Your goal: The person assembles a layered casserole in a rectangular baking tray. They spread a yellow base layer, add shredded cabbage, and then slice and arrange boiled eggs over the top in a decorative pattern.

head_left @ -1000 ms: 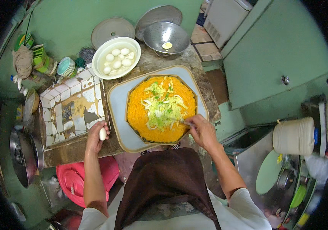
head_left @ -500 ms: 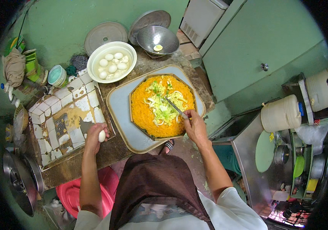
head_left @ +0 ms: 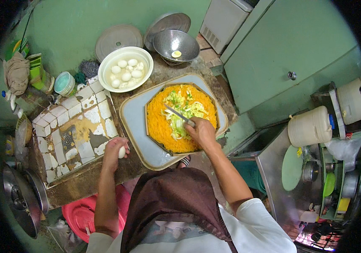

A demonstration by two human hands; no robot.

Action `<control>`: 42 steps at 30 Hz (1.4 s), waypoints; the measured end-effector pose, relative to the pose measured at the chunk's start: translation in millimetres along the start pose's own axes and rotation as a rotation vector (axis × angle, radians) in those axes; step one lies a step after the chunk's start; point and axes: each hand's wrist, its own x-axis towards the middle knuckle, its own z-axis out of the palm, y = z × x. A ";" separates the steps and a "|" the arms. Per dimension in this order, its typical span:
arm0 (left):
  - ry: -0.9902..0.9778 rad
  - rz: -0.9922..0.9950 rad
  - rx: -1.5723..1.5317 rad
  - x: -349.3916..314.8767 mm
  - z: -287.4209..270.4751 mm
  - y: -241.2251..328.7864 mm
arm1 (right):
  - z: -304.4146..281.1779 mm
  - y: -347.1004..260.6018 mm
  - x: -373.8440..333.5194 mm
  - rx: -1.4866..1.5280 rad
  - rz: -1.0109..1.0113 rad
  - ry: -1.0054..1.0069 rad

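Observation:
An octagonal tray of orange noodles [head_left: 157,122], topped with chopped pale-green cabbage [head_left: 195,110], rests on a large grey-blue serving tray [head_left: 135,114] with a tan rim. My right hand [head_left: 202,133] grips a knife [head_left: 176,112] by its handle over the noodles, the blade pointing up and left above the cabbage. Left of the tray, by the tiled sink's edge, my left hand [head_left: 115,152] is closed round a peeled boiled egg [head_left: 122,152]. Several more white eggs [head_left: 126,77] lie in cloudy water in a white bowl [head_left: 103,76] behind.
A metal wok-shaped bowl [head_left: 163,42] at the back holds a halved egg [head_left: 176,54]. Round lids [head_left: 117,40] lean on the green wall. A cracked tiled sink [head_left: 100,107] lies to the left, with a pink basin [head_left: 77,217] below. Steel shelving [head_left: 273,168] stands at right.
My right hand with the knife has moved left and toward me, over the noodles. My left hand, still holding the egg, has shifted right and nearer to me.

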 end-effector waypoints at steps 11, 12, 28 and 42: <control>-0.200 0.002 0.295 17.5 113.4 22.8 | 13.6 -6.6 19.3 -0.016 -0.032 -0.078; -0.203 0.008 0.315 18.7 120.1 25.8 | 12.8 -5.9 20.2 -0.006 -0.049 -0.080; -0.204 0.082 0.355 45.0 155.8 48.0 | -15.0 -7.2 17.0 0.352 -0.159 -0.045; -0.010 0.415 0.856 63.4 115.6 36.4 | -27.3 32.5 -0.3 0.288 0.004 0.088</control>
